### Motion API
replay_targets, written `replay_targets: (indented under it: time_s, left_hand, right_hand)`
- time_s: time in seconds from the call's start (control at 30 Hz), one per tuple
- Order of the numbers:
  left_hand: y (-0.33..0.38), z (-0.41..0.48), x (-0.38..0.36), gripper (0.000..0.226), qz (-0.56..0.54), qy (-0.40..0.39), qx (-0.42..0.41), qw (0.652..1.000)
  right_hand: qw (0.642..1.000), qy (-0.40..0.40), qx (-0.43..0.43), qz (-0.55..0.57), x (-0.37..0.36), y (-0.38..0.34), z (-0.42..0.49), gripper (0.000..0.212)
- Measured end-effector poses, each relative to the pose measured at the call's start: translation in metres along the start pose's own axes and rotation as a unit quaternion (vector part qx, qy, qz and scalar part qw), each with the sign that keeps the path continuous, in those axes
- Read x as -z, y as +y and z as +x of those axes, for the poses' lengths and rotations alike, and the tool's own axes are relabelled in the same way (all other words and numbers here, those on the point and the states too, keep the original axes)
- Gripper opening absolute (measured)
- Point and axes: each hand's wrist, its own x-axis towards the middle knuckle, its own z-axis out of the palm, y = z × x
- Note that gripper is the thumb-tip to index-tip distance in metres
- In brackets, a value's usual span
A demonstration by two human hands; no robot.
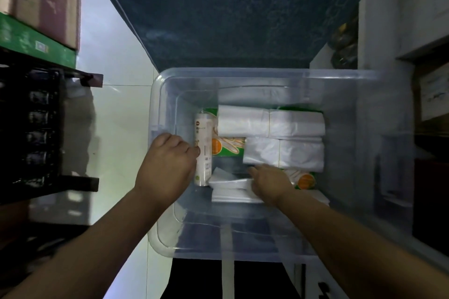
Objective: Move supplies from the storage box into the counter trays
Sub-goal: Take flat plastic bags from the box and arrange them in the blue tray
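A clear plastic storage box [364, 94] stands on the floor below me. Inside lie a white tube-shaped pack [202, 133] at the left, folded white plastic bag bundles [291, 124] across the middle, and green-and-orange glove packets [228, 147] beneath them. My left hand [167, 165] is inside the box, curled around the tube pack with the thumb on its side. My right hand [269, 183] reaches in lower down, fingers pressed on a flat white stack [228, 183] near the box's front; whether it grips the stack is unclear.
A black crate [41, 128] of bottles sits on the white tile floor at the left, with green and brown cartons [41, 7] behind it. A dark blue patterned mat [230, 7] lies beyond the box. White cabinets [401, 7] stand at the right.
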Motion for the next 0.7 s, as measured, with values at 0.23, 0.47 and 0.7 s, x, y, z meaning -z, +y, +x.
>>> replay_targets:
  time_s: [0.23, 0.47, 0.7]
  left_hand:
    - [0.004, 0.001, 0.0, 0.011, 0.017, -0.006, 0.015, 1.0]
    - [0.04, 0.006, 0.018, 0.033, -0.153, -0.082, 0.122, 0.977]
    - [0.073, 0.034, 0.043, 0.038, -0.609, -0.132, 0.297, 0.723]
  right_hand:
    - [0.998, 0.026, 0.02, -0.053, -0.001, 0.0, -0.01, 0.022]
    - [0.892, 0.159, -0.13, 0.402, 0.048, 0.004, -0.046, 0.012]
    - [0.637, 0.103, -0.081, 0.76, 0.103, -0.033, -0.068, 0.016]
